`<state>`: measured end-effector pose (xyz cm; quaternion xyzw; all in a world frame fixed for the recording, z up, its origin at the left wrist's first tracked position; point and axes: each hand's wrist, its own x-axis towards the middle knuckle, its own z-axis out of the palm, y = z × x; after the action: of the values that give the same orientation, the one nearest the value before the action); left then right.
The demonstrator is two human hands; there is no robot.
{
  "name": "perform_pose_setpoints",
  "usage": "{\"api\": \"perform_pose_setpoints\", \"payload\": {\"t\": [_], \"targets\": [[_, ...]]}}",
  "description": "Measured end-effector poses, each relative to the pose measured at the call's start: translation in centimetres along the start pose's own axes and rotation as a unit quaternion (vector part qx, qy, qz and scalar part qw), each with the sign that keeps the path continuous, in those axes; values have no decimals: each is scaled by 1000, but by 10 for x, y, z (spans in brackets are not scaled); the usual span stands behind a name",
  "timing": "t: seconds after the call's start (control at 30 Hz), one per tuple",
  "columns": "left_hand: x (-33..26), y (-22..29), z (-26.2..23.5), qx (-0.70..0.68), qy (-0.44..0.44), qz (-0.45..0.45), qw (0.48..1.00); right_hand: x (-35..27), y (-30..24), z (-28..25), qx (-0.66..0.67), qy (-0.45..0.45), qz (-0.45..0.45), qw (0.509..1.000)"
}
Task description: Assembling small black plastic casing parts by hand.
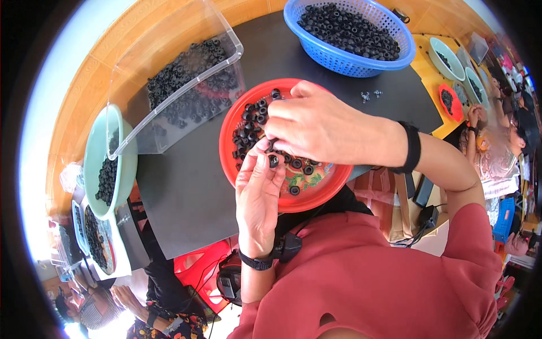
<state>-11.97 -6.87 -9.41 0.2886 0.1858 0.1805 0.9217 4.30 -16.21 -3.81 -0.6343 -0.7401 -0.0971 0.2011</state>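
A round red tray (228, 164) with a patterned bottom sits at the near edge of the dark table, with several small black ring-shaped parts (251, 127) loose in it. Over its near left side my left hand (257, 186) is closed, pinching one black ring-shaped part (274, 160) between thumb and fingers. My right hand (316, 124) reaches across the tray from the right. Its fingers are curled together close to the left fingertips, and whatever they grip is hidden behind them.
A clear plastic bin (237, 48) of black parts stands at the far left, a blue perforated basket (316, 53) of them at the far right. A pale green basin (127, 164) is at left. Small metallic pieces (366, 97) lie right of the tray. Other people (491, 147) sit at both sides.
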Motion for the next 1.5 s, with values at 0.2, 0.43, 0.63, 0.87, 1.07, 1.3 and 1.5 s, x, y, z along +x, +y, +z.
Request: {"api": "perform_pose_setpoints", "payload": {"t": [0.2,0.43,0.63,0.87,1.07,1.3,1.5], "targets": [[1,-7,4,91,20,76,993,-6,-11,2,-122,62,-68,988],[-2,-4,16,72,24,58,995,-13,4,6,55,84,-62,993],[-3,-8,6,64,34,47,996,-18,-2,10,149,86,24,985],[-1,-6,6,40,7,46,998,-20,-7,9,142,133,55,979],[-1,-3,2,12,-2,20,1000,-23,-17,0,149,90,80,981],[-2,-6,1,14,-2,27,1000,-24,-20,3,128,73,88,985],[0,-11,1,-4,4,47,999,-23,-24,7,105,98,89,986]]}}
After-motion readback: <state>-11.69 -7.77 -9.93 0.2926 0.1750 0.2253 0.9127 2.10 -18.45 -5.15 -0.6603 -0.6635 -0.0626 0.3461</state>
